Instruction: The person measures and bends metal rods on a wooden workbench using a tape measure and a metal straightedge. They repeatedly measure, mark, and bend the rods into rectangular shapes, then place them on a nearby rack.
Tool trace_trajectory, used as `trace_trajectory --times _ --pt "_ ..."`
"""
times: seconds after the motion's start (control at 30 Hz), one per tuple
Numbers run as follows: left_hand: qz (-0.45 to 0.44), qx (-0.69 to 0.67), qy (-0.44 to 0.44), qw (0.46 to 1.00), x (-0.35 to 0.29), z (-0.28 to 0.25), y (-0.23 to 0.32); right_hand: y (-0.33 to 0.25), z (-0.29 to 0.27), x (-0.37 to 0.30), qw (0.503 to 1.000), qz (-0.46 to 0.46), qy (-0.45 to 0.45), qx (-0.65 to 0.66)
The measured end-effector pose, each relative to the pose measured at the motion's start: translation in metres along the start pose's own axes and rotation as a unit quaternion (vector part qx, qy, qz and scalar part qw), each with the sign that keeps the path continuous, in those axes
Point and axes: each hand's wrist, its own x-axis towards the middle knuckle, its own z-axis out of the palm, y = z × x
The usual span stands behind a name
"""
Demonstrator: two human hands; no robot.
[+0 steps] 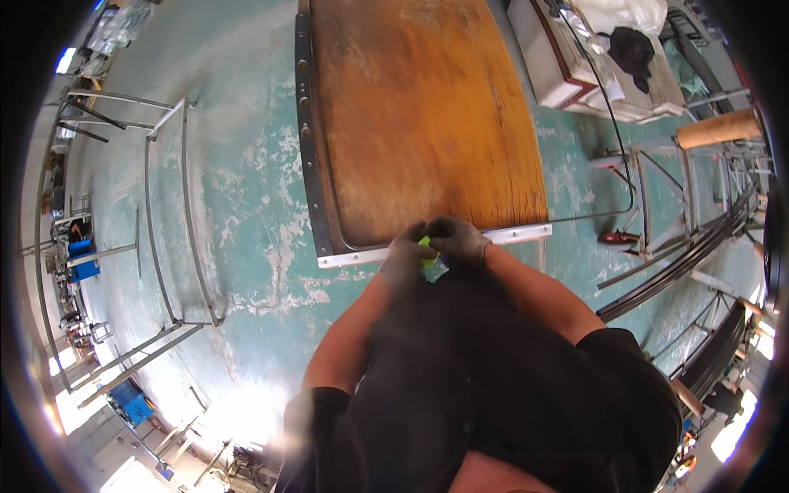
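Observation:
Both my hands are gloved in dark grey and meet at the near edge of a long wood-topped table (427,107). My left hand (403,251) is closed beside a small bright yellow-green thing (426,251), whose kind I cannot make out. Against its other side, my right hand (460,241) has its fingers curled in, nearly touching the left. What the right fingers pinch is hidden. A thin black frame (588,216) with rounded corners passes by my hands along the table's near edge and juts out past its right side.
A pale metal strip (522,234) edges the table's near end; a dark perforated rail (305,131) runs down its left. Metal frame stands (189,222) are on the green floor at left. A white padded block (551,66) and racks with long black strips (682,255) stand right.

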Motion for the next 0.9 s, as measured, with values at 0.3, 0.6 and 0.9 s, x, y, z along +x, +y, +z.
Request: trace_trajectory --times 0.3,0.6,0.9 --pt "-0.026 0.480 0.110 0.870 -0.031 0.043 0.056 -0.023 0.015 -0.005 0.981 0.026 0.092 -0.167" --pt "0.052 0.605 0.101 0.788 -0.040 0.047 0.080 -0.039 0.004 -0.006 0.993 0.049 0.008 -0.110" --pt "0.074 0.600 0.103 0.790 -0.037 0.043 0.071 -0.036 0.006 -0.003 0.992 0.056 0.011 -0.115"
